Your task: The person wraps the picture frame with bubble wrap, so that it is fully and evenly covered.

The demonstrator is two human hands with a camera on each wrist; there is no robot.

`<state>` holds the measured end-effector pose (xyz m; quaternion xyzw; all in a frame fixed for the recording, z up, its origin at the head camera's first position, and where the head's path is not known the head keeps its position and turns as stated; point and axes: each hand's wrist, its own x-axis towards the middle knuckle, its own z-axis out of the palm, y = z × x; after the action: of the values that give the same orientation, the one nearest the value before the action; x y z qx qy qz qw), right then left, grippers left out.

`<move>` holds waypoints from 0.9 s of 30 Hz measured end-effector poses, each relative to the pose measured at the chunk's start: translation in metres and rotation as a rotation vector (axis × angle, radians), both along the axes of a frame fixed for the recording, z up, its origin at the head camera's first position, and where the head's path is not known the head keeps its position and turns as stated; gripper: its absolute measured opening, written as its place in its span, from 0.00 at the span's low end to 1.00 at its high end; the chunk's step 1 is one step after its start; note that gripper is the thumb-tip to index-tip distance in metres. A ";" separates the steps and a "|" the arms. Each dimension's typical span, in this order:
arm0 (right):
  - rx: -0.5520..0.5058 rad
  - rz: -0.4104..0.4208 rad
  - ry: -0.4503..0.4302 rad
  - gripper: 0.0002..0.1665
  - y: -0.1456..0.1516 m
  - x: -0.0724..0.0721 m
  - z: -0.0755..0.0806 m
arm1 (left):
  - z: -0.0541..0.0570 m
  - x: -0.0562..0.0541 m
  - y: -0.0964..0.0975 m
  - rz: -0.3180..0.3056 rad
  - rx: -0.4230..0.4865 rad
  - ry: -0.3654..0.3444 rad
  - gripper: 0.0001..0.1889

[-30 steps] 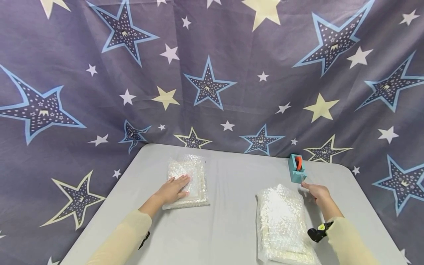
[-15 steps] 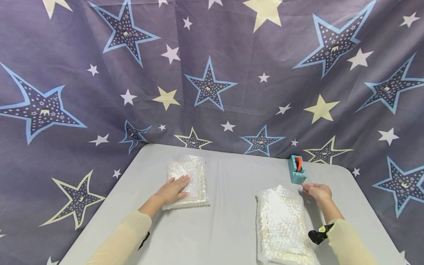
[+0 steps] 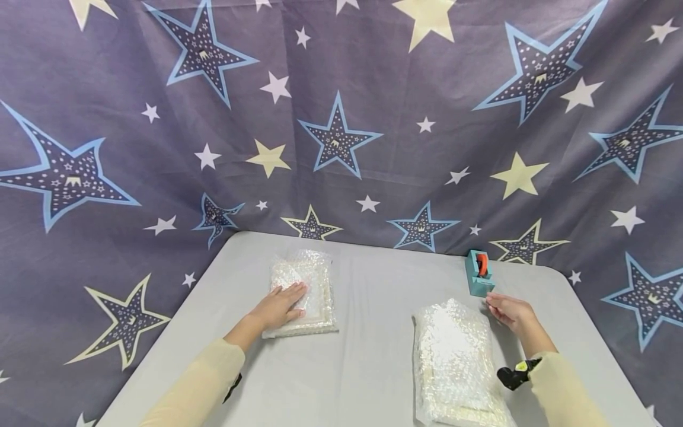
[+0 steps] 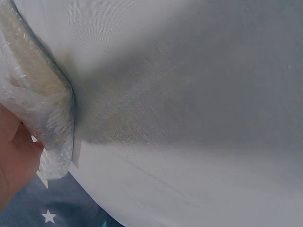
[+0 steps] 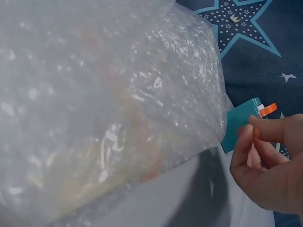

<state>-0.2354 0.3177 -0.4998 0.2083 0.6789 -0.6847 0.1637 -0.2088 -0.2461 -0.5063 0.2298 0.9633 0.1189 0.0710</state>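
Observation:
My left hand (image 3: pixel 278 305) lies flat, fingers spread, on a flat pale rectangular item in bubble wrap (image 3: pixel 315 273) at the table's left. At the right, my right hand (image 3: pixel 514 312) pinches thumb and forefinger together right at the front end of a teal tape dispenser (image 3: pixel 479 287) with an orange tape roll (image 3: pixel 482 264). The clear tape between the fingertips is barely visible. In the right wrist view the curled right hand (image 5: pixel 267 163) overlaps the dispenser (image 5: pixel 240 120). A larger bubble-wrapped package (image 3: pixel 453 356) lies just left of the right forearm.
Both packages and the dispenser stand on a table with a pale grey cover (image 3: pixel 373 332). A dark star-patterned curtain (image 3: pixel 341 77) hangs directly behind and around the table. A black wrist device (image 3: pixel 514 376) sits by the right sleeve.
The right hand's fingers have gone from a forefinger stretched toward the dispenser's front to a closer pinch there. The left hand and both packages have stayed in place.

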 end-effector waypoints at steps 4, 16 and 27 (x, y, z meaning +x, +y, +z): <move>-0.020 -0.014 -0.013 0.17 -0.002 -0.001 -0.001 | 0.002 0.001 0.000 0.002 0.000 0.004 0.34; -0.070 -0.172 -0.081 0.23 -0.008 -0.004 -0.006 | 0.003 0.002 0.001 0.001 -0.003 -0.010 0.34; 0.115 -0.347 -0.141 0.18 -0.016 -0.012 -0.006 | 0.000 0.001 0.000 0.000 -0.003 0.010 0.33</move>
<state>-0.2471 0.3016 -0.5058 0.3788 0.6577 -0.6464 0.0781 -0.2076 -0.2462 -0.5060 0.2305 0.9638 0.1165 0.0665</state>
